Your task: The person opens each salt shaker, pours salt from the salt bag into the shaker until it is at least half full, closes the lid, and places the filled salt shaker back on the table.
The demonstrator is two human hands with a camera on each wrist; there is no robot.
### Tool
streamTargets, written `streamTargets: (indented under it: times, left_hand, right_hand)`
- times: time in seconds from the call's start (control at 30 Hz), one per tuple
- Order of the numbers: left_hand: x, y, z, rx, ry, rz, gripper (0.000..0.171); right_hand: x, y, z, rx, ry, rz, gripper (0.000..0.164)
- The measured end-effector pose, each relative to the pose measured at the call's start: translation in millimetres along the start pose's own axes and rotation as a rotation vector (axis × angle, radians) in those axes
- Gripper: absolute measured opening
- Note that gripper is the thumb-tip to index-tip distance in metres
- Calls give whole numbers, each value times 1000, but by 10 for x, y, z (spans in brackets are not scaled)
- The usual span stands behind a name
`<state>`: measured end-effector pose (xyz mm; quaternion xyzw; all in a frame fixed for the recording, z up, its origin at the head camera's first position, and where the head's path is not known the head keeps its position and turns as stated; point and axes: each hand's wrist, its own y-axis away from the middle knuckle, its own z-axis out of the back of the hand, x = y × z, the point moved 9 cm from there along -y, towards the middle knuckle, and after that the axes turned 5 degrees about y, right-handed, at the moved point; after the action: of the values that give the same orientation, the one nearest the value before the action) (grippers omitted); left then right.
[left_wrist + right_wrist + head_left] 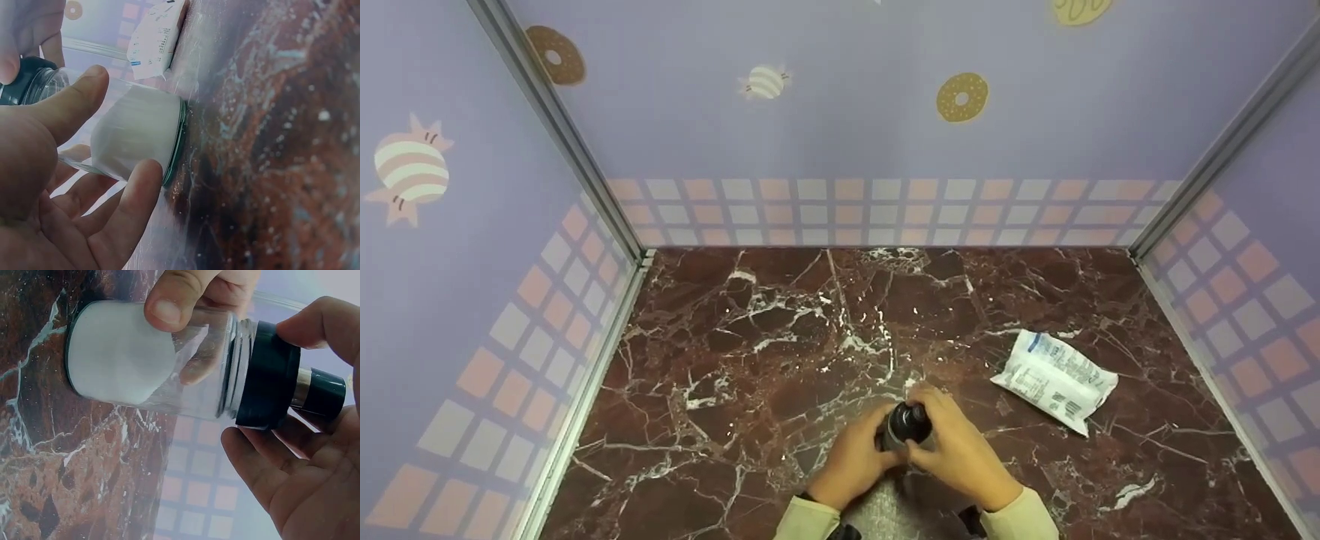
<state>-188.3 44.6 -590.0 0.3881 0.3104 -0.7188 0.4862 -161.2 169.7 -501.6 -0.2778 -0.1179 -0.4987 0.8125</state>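
Note:
A clear glass jar half full of white powder stands on the marble tabletop, seen from above in the head view as a dark cap. My left hand grips the glass body, thumb on one side and fingers on the other. My right hand holds the black screw cap, which has a metal neck and a dark knob on top. The jar's base touches the marble.
A white printed packet lies on the marble to the right of the hands. Purple patterned walls close in the left, back and right sides. Metal corner rails run along the wall joints.

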Motion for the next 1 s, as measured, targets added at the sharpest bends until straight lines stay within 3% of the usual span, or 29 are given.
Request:
streamTargets:
  times: [0.37, 0.63, 1.0]
  left_hand:
    - [30, -7, 5, -2, 27, -8, 65]
    - [-54, 19, -21, 11, 34, -116, 74]
    - [17, 4, -19, -48, 66, -78, 72]
  right_hand:
    - [-127, 15, -122, 27, -82, -72, 68]
    - [-173, 68, -141, 0, -128, -62, 71]
    - [-235, 121, -140, -64, -186, -65, 74]
